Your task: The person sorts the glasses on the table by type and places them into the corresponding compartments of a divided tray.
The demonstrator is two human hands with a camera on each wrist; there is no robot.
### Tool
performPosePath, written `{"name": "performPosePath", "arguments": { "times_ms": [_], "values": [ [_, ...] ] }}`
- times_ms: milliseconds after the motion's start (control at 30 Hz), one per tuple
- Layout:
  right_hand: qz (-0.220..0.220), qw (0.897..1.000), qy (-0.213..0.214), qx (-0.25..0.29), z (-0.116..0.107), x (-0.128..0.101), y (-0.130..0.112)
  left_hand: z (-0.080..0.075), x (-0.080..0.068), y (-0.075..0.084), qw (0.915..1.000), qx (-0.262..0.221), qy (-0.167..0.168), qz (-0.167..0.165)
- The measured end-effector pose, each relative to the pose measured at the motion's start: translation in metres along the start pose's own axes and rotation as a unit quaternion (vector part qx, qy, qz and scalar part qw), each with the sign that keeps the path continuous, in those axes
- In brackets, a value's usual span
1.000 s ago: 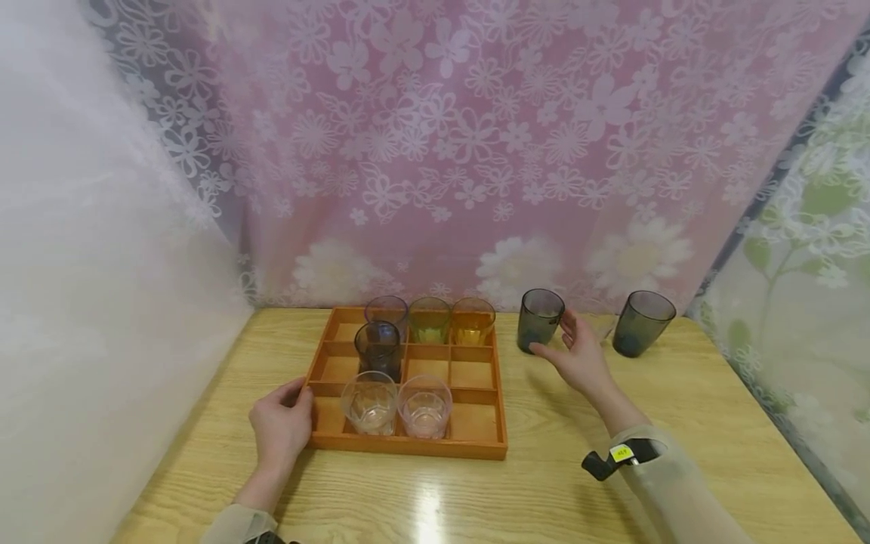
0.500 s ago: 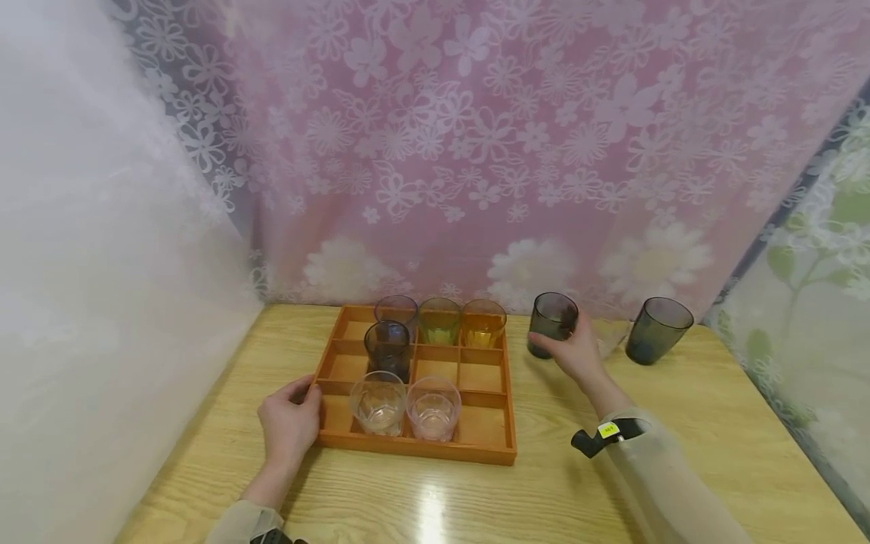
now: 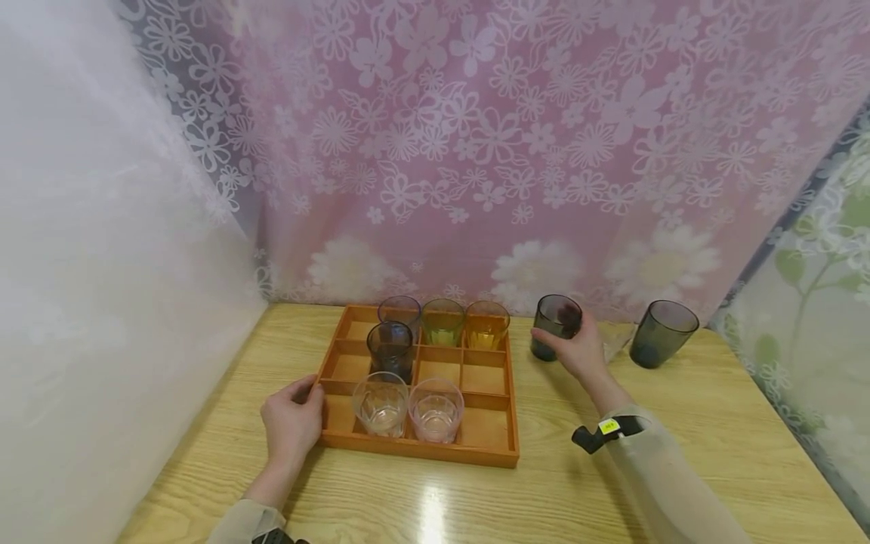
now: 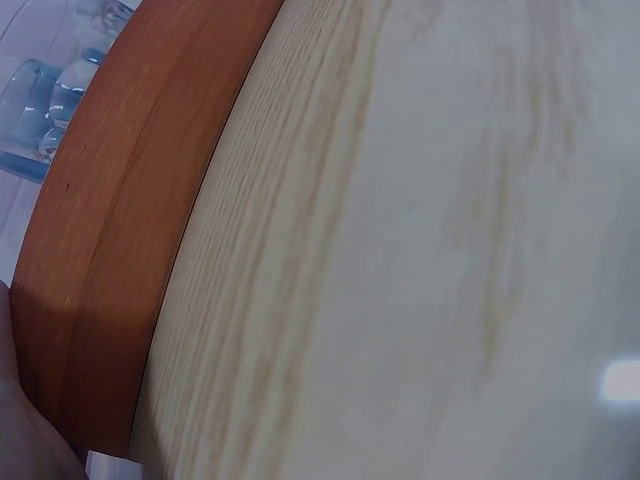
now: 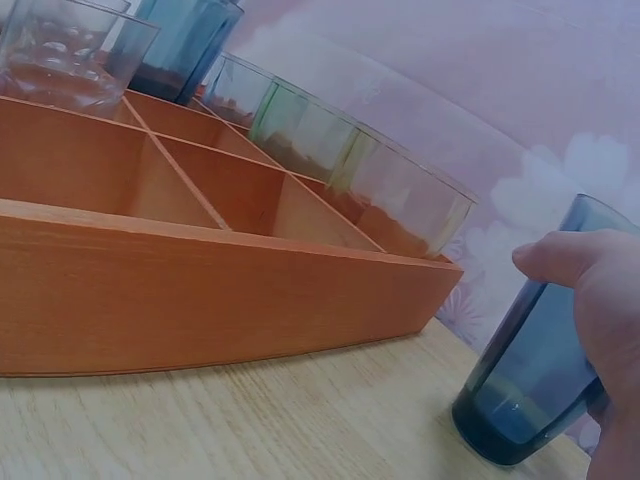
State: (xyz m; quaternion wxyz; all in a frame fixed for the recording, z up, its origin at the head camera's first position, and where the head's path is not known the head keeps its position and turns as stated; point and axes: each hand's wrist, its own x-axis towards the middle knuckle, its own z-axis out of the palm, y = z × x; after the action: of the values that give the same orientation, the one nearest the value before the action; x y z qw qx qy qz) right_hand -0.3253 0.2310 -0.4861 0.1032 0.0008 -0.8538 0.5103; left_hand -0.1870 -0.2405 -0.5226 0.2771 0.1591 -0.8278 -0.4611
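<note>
An orange wooden tray with square compartments lies on the table and holds several glasses. My left hand rests on its left front corner, fingers against the tray wall. To the right of the tray stands a dark grey glass, and my right hand grips it with thumb and fingers round its side. In the right wrist view the same glass stands upright on the table with my thumb across it.
A second dark grey glass stands further right near the curtain. In the tray are two clear glasses in front, a dark one behind them, and purple, green and amber glasses in the back row. Curtains close the back and both sides.
My right hand has reached forward from beside the dark grey glass and closed round it. The left hand has stayed on the tray's corner. The view has shifted slightly.
</note>
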Motion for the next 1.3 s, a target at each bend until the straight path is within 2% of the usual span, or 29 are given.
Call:
{"name": "performPosePath", "arguments": {
  "times_ms": [267, 467, 667, 933, 1100, 1300],
  "values": [
    [-0.013, 1.0, 0.004, -0.014, -0.004, -0.002, 0.0, 0.0, -0.001, 0.002, 1.0, -0.001, -0.006, -0.003],
    [-0.041, 0.999, -0.007, 0.002, -0.009, -0.005, -0.007, -0.001, -0.001, 0.004, 1.0, -0.005, -0.005, 0.0],
    [-0.069, 0.997, -0.015, 0.006, -0.015, -0.007, -0.025, -0.002, -0.001, 0.004, 0.9999, -0.008, 0.0, 0.01],
    [-0.066, 0.997, -0.032, 0.0, -0.019, -0.02, -0.054, -0.001, -0.001, -0.001, 0.9999, -0.003, 0.001, 0.011],
    [-0.075, 0.996, -0.043, -0.009, -0.017, -0.031, -0.074, 0.0, -0.001, -0.002, 1.0, 0.006, 0.002, 0.004],
    [-0.095, 0.994, -0.062, 0.009, -0.008, -0.041, -0.094, 0.0, -0.001, -0.001, 1.0, -0.001, 0.002, 0.005]
  ]
}}
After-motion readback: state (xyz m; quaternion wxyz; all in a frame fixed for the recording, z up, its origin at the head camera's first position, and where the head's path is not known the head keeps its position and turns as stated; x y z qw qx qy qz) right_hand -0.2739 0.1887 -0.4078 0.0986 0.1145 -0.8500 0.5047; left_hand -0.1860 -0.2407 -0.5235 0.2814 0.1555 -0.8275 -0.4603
